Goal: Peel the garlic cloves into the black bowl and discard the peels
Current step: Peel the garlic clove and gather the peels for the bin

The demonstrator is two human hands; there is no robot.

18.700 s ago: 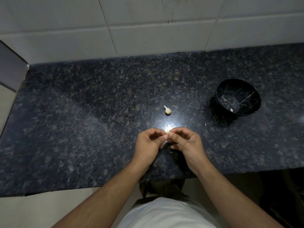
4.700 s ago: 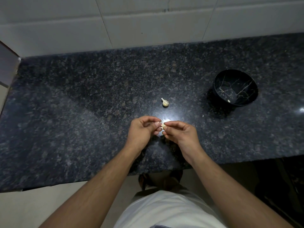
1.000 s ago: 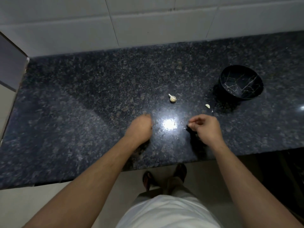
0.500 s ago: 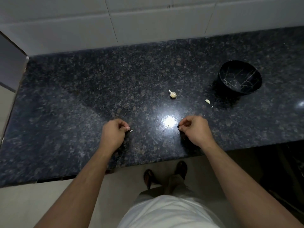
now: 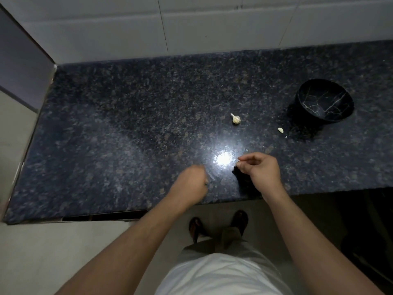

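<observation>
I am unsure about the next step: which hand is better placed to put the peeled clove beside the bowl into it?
Right. The right hand is on the same side as the peeled clove and the black bowl. The left hand is farther away and would probably have to cross over.

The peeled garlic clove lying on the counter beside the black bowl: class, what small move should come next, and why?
Probably the right hand should reach for the peeled clove and drop it into the black bowl. The clove lies on the counter just outside the bowl, that hand is nearer to it, and I can't see anything held in it.
</observation>
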